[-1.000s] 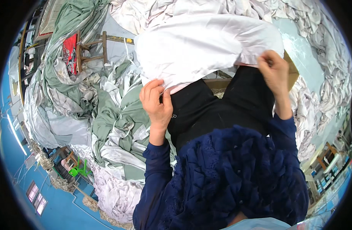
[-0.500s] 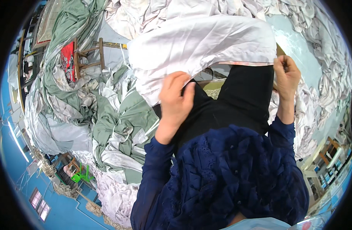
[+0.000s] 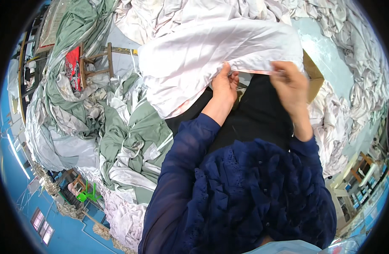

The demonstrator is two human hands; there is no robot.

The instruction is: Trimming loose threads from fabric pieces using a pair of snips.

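Just before you lies the white cloth, over the black trousers; its long axis goes from left to right, the left end bending toward you. Your hands are apart: the right hand, blurred, is at the near edge, but I cannot tell if it grips; the left hand pinches this edge.

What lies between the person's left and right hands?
In the head view, the white cloth's near edge spans the stretch between the left hand and the blurred right hand; part of the black trousers shows below that edge.
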